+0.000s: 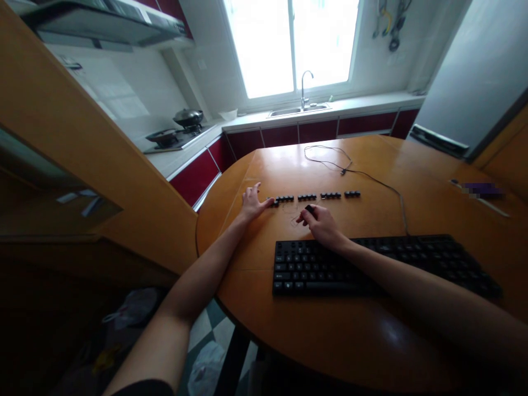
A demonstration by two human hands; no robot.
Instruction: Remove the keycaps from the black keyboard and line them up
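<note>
- The pans [188,117] at the far left sit on the stove, rounded and metallic.
- The wooden table [256,291] has a curved edge, an orange-brown glossy top and fine seams.
- The left hand [252,206] is spread, fingers apart, thumb at the near end of the key row; whether it presses a key cannot be told.
- The small black keys [307,197], blocky and dark, lie loose on the wood in four short clusters, roughly lined up; this much is already off the board and sorted.
- The right hand [324,224] pinches a small dark piece [309,208] between thumb and fingers; blur hides whether it is a key. A thin wire loop [293,222] shows just beside the fingertips.
- The keyboard [325,269], long, black plastic, lies below the row, partly under the right forearm. Its lower left rows remain filled; gaps seem to show along the top, so most keys look undone.
- The slim cable [399,192] loops loosely across the table.
- A purple thing [483,190] lies far right, blurred.
</note>
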